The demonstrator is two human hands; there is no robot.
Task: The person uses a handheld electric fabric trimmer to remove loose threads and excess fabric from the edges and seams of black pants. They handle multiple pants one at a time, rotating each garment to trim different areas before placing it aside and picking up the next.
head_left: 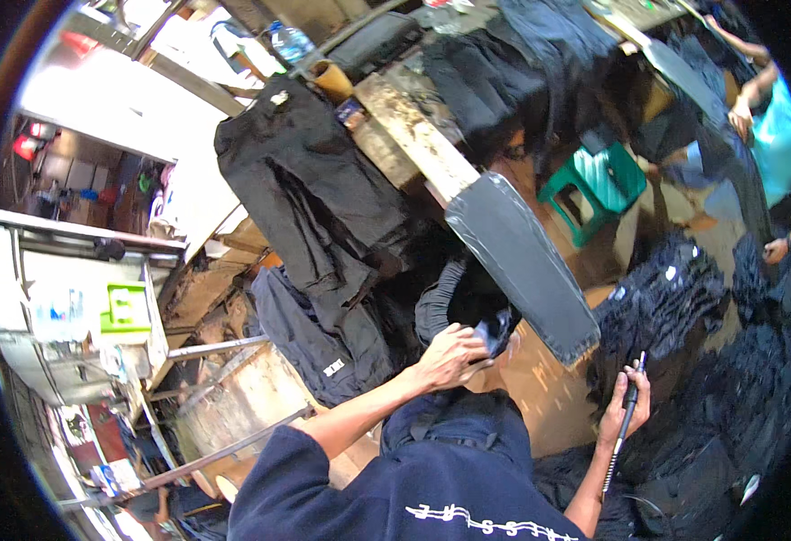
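My left hand (454,357) is in front of my body, its fingers bent and closed on the edge of a dark garment (501,332). The fingertips are partly hidden there. Out to the right, my right hand (625,411) grips a slim black pen-shaped tool (631,397) with a thin metal tip pointing up. A ribbed, light-coloured line runs down from the tool along my forearm. Beyond both hands, a narrow board wrapped in black (526,261) slants across, its near end between them. A dark ribbed bundle of cloth (441,302) lies just past my left hand.
Black trousers (314,203) drape over a bench at the left. A green plastic stool (594,189) stands beyond the board. Heaps of dark clothes (662,302) cover the right side. Another person in light blue (779,135) is at the far right. A metal frame (220,352) stands left.
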